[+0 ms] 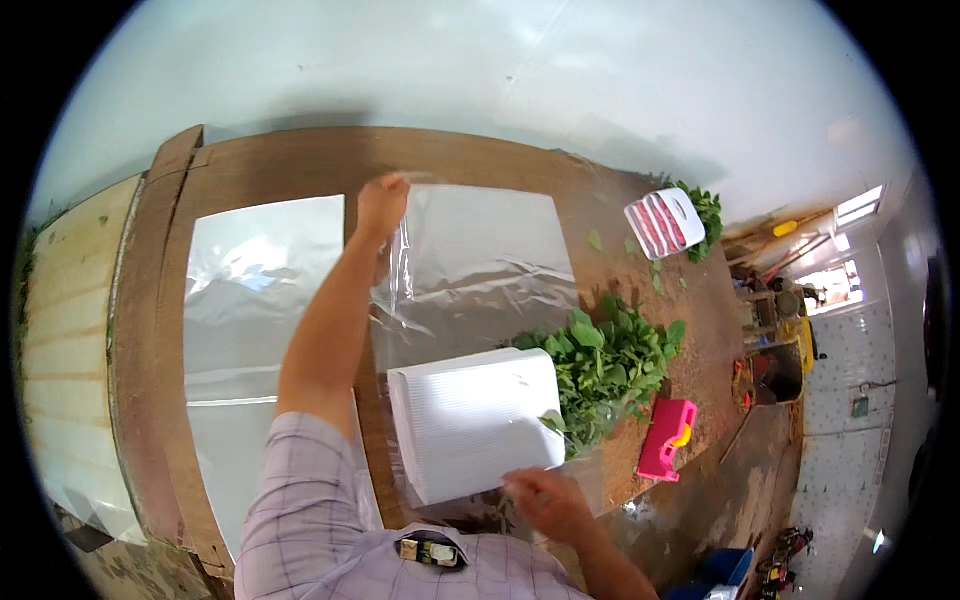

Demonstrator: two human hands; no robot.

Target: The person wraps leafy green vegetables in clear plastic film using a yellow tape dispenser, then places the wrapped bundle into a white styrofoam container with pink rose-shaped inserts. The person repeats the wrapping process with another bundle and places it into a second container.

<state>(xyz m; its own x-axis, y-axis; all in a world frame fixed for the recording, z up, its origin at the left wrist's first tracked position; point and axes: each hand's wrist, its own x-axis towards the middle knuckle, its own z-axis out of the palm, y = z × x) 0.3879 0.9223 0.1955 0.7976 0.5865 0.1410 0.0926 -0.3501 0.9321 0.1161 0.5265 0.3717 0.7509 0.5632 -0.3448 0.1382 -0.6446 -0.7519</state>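
Observation:
A bunch of leafy green stems (pixel 610 360) lies on the table, its left end wrapped in white corrugated card (pixel 480 425). Beneath and beyond the wrap spreads a clear plastic sheet (pixel 490 230). My left hand (pixel 383 207) reaches far over the table, closed on the sheet's far left corner, where the film is pulled into upright folds. By the near right corner of the white card is my right hand (pixel 548 505), its fingers curled together; whatever they may hold is too small to make out.
A stack of clear sheets (pixel 265 290) lies left of my left arm. A pink tape dispenser (pixel 667 440) with yellow tape sits right of the stems. Farther back right lies another leafy bunch (pixel 705 212) behind a white handled holder (pixel 668 225) with red-pink strips. A pale wall borders the far edge.

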